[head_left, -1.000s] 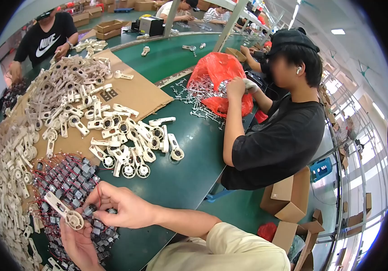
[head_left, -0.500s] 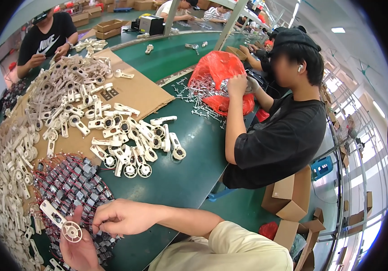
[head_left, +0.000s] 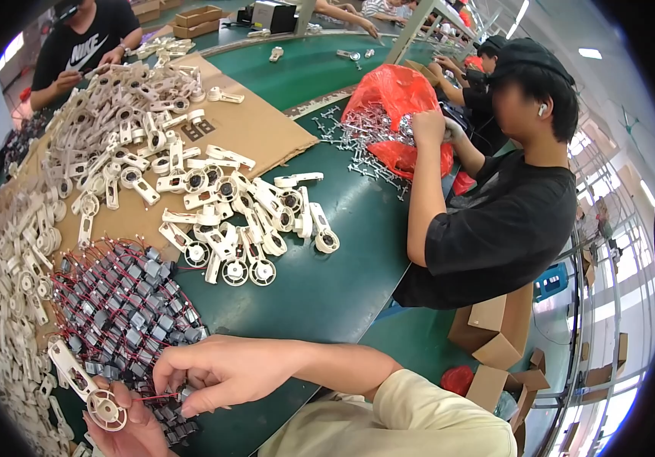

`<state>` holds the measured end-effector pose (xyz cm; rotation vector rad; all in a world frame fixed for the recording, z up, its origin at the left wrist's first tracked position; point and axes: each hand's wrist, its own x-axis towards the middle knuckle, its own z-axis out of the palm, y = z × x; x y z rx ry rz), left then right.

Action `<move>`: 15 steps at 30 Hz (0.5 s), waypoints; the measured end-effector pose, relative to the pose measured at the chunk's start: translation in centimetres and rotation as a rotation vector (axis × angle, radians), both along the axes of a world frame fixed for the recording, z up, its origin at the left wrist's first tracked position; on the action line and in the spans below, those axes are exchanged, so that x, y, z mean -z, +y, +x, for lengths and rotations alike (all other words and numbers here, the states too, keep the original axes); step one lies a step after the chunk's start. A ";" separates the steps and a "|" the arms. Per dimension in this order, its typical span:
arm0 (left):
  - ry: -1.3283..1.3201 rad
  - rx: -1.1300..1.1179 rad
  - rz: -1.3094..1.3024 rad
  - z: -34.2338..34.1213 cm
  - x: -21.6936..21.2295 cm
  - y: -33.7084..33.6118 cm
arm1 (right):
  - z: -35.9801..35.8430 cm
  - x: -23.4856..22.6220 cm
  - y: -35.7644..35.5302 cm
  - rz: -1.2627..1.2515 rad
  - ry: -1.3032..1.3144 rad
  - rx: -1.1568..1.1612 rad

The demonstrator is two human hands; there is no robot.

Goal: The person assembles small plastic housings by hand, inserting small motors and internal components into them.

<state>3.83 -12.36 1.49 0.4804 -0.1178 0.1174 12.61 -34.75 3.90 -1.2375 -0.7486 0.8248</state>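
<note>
The left hand (head_left: pixel 133 428) holds a white part (head_left: pixel 105 411), its long side slanting up and left, its wheel end nearer the right hand (head_left: pixel 225 373). That hand, just to the right, pinches what looks like a small grey motor (head_left: pixel 184 392), partly hidden. Beyond lies a motor heap (head_left: pixel 126 312).

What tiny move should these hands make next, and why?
Probably bring the right hand a little nearer the cream part, without tugging the red wire. The left hand holds that part by its ringed end, the wire spans the gap between the hands, and the heap of grey motors lies close by, where it might snag.
</note>
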 end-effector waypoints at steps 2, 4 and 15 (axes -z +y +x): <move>-0.004 0.001 0.012 0.2 -0.1 -0.1 | 0.4 -0.4 -0.2 0.009 0.071 -0.046; 0.018 -0.070 0.006 0.3 -0.3 -0.5 | 0.4 0.8 0.2 0.051 0.020 -0.031; 0.058 -0.170 0.033 0.6 0.8 0.7 | 0.1 0.3 0.0 0.073 0.106 0.109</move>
